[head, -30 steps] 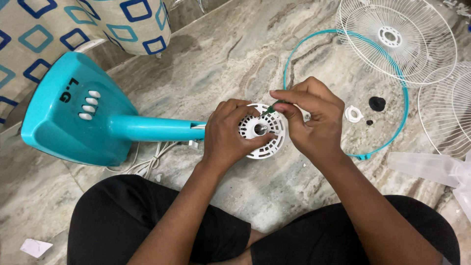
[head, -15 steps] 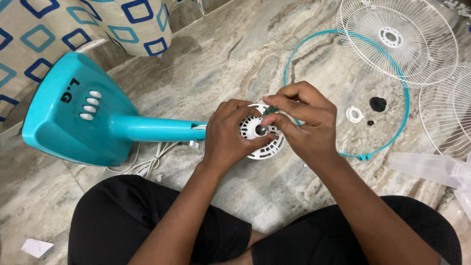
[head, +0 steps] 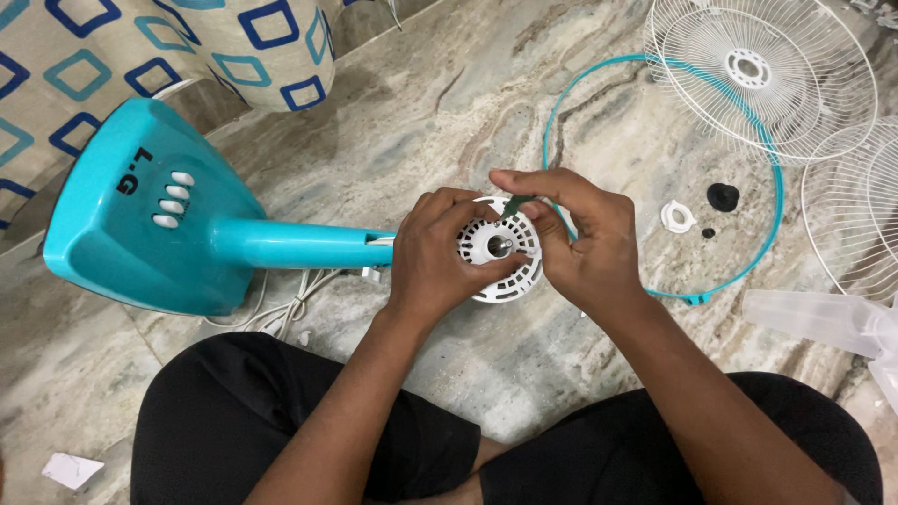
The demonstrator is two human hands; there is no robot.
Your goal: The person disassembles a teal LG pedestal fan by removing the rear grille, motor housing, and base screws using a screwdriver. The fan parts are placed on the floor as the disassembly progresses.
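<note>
The person sits on a marbled stone floor [head: 449, 103] with the white round motor housing [head: 500, 266] of a teal pedestal fan lying just in front of the knees. The left hand [head: 435, 252] wraps around the left side of the housing, fingers closed on its slotted face and rim, holding it. The right hand [head: 580, 238] is curled shut, its thumb and fingertips pinching a small dark green screwdriver [head: 513, 209] whose tip points down at the housing's face near the central shaft. The fan's teal stem [head: 299, 245] runs left from the housing to the broad teal base [head: 140, 220], which lies on its side; a white cord [head: 290, 313] is looped on the floor beneath the stem. To the right, a thin teal ring [head: 773, 178] lies flat, with a small white nut [head: 676, 217] and a black cap [head: 722, 196] inside it. Farther right are two white wire grilles [head: 758, 70] and a clear fan blade [head: 823, 323]. A patterned cushion [head: 187, 37] sits far left.
</note>
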